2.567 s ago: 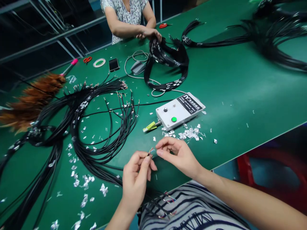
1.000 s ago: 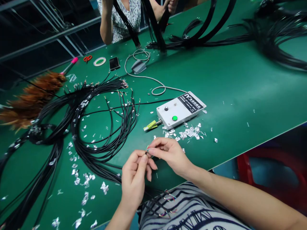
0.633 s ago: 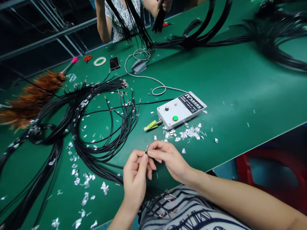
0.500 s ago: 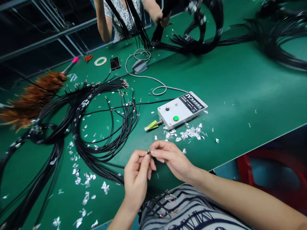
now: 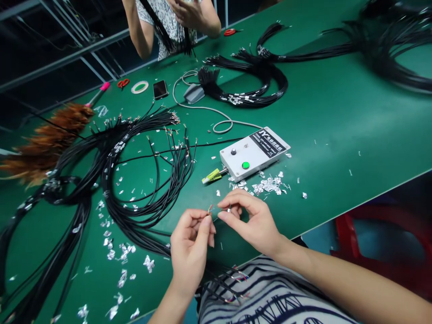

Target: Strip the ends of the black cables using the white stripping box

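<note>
My left hand [image 5: 191, 245] pinches the stripped end of a thin black cable [image 5: 209, 209], its coloured wires sticking up. My right hand [image 5: 251, 218] is closed in a pinch just right of that tip, with a small silvery foil scrap between thumb and forefinger. Both hands hover over the near edge of the green table [image 5: 337, 117]. More cable ends [image 5: 232, 281] lie across my lap. A white control box [image 5: 254, 152] with a green button sits just beyond my hands, a yellow-green clip [image 5: 211, 176] at its left end.
Loops of black cables [image 5: 141, 180] cover the left of the table among foil scraps [image 5: 268, 185]. A feather duster [image 5: 47, 139] lies far left. A phone [image 5: 159, 89], tape roll [image 5: 139, 87] and scissors [image 5: 123, 83] lie behind. A person [image 5: 168, 22] stands opposite beside a cable bundle [image 5: 249, 85].
My right hand has drawn a little away from the cable tip, holding a foil scrap. The person opposite has laid the lifted cable bundle down on the table.
</note>
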Demonstrator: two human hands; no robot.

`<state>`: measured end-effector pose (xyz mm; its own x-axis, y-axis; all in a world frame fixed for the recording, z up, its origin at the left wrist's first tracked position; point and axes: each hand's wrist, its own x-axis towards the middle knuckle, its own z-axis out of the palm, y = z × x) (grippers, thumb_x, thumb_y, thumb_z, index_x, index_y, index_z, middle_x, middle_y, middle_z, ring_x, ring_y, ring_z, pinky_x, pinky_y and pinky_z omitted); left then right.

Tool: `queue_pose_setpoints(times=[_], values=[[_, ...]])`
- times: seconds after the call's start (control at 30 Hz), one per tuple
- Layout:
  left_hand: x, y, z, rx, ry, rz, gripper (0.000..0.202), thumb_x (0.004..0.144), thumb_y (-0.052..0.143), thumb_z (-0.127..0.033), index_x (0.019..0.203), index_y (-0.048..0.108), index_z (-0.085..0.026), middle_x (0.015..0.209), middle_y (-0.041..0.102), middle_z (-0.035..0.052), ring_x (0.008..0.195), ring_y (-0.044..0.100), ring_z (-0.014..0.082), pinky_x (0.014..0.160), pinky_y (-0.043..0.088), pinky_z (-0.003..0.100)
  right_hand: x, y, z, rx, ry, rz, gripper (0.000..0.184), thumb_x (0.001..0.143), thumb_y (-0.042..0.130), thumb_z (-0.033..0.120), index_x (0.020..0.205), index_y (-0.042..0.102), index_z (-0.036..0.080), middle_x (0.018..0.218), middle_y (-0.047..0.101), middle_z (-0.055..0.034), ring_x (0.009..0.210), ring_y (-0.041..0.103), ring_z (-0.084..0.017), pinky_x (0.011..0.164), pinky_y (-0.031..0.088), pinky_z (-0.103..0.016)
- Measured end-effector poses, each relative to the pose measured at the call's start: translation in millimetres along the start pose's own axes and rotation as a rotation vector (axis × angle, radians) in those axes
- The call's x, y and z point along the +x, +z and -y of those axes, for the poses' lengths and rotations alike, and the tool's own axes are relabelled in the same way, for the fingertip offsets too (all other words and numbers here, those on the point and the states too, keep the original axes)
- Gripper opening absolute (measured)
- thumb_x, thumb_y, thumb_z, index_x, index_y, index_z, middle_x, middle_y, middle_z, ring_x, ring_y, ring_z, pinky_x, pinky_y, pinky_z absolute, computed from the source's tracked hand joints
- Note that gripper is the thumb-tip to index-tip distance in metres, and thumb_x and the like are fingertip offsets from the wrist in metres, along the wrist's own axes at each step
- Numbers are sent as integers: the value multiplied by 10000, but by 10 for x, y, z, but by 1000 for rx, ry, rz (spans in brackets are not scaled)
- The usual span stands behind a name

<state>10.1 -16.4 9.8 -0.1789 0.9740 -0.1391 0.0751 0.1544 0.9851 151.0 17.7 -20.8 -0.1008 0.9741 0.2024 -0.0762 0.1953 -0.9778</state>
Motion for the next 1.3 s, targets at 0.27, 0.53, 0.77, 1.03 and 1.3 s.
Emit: queue_pose_setpoints(times=[0.27,0.53,0.77,1.03,1.3], values=[[-11,7,36,-15,9,-10,187,856,671,-322,791,596,-163,582,587,-34,453,530,70,441,449,158,-11,91,-40,-111,-233,-67,77,860,678,126,835,681,199,795,624,-12,571,506,-105,511,459,-238],[-21,11,82,-55,16,-26,209,851,690,-347,795,598,-167,551,572,-46,449,525,62,449,446,140,-12,103,-17,-304,-381,2,100,888,595,119,809,605,180,738,615,-1,525,433,-99,549,403,-264],[-21,49,136,-97,59,-194,256,807,741,-397,819,624,-169,676,603,-25,510,521,49,460,433,118,-95,400,2,399,342,25,165,861,599,341,800,533,202,658,530,40,510,495,-103,509,398,-238],[25,-55,236,-295,-50,-139,292,766,790,-396,806,622,-161,636,557,-41,514,466,31,471,382,108,46,414,-6,656,673,143,222,704,699,346,717,581,159,577,411,75,506,266,-62,472,192,-216],[123,-312,19,-374,-355,250,351,738,803,-425,784,610,-136,476,479,-66,395,261,-1,397,150,127,262,216,-171,526,456,487,264,767,687,398,793,547,176,669,483,49,565,344,-87,531,246,-226]])
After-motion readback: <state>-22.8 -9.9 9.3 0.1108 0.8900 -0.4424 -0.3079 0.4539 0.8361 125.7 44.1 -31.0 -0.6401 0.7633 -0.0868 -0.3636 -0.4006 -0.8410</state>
